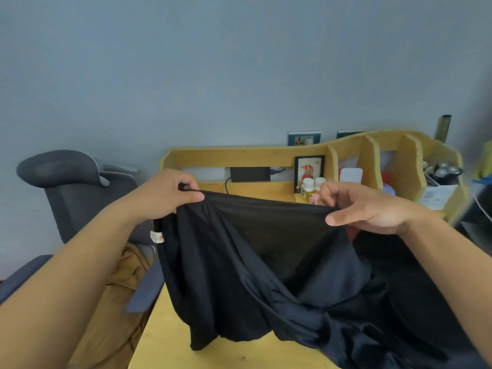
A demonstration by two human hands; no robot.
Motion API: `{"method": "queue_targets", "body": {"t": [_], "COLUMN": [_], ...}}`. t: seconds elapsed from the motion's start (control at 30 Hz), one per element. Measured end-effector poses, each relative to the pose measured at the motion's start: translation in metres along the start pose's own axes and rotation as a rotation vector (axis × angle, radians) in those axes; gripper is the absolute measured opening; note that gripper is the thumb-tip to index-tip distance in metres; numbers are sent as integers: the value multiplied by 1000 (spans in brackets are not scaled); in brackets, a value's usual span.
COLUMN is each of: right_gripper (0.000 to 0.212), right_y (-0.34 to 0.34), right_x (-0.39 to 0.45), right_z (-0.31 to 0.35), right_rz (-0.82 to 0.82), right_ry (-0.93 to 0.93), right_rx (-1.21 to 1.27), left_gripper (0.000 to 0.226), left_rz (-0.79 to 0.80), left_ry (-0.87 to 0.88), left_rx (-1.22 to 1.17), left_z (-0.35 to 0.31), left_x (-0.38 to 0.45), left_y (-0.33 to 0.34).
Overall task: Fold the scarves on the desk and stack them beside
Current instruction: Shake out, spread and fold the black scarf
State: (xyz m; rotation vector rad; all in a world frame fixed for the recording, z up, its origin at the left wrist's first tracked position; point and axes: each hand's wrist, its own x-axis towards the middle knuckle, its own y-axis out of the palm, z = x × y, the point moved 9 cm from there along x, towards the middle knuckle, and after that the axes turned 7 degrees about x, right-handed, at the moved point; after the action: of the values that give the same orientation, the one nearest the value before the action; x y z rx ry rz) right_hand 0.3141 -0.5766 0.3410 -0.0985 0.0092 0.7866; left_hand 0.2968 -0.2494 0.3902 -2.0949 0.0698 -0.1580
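Note:
A black scarf [255,262] hangs above the yellow wooden desk [165,339], held up by its top edge. My left hand [165,195] pinches the left end of that edge between thumb and fingers. My right hand [364,206] pinches the right end, fingers curled over the cloth. The edge sags a little between the two hands. The scarf's lower part drapes down and trails to the right over more dark cloth [415,302] lying on the desk. A small white label [157,237] shows on the cloth under my left wrist.
A grey office chair [77,182] stands left of the desk, with tan cloth [117,310] on its seat. At the back, a wooden organiser [407,169] holds bottles [308,187], a framed picture [308,171] and oddments. A black adapter [250,174] sits at the desk's rear.

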Motion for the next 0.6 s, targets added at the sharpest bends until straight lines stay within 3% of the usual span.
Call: {"method": "queue_targets", "body": {"t": [0.2, 0.33, 0.4, 0.47, 0.53, 0.6], "right_gripper": [27, 40, 45, 40, 37, 35], "right_y": [9, 5, 0, -6, -16, -22], "right_x": [-12, -9, -4, 2, 2, 1], "right_z": [-10, -29, -28, -11, 7, 18], "right_rz": [170, 160, 83, -53, -210, -243], "right_ry": [62, 209, 216, 88, -59, -157], "right_rx": [125, 146, 82, 26, 73, 209], "left_gripper": [22, 20, 20, 22, 23, 22], "left_rz": [-50, -95, -127, -143, -148, -137], "left_ry": [-45, -55, -71, -92, -98, -83], "left_rx": [-48, -73, -70, -58, -64, -46], "left_z": [4, 2, 3, 6, 6, 5], "left_x": [9, 12, 13, 13, 12, 11], "left_y": [-5, -15, -18, -19, -18, -16]}}
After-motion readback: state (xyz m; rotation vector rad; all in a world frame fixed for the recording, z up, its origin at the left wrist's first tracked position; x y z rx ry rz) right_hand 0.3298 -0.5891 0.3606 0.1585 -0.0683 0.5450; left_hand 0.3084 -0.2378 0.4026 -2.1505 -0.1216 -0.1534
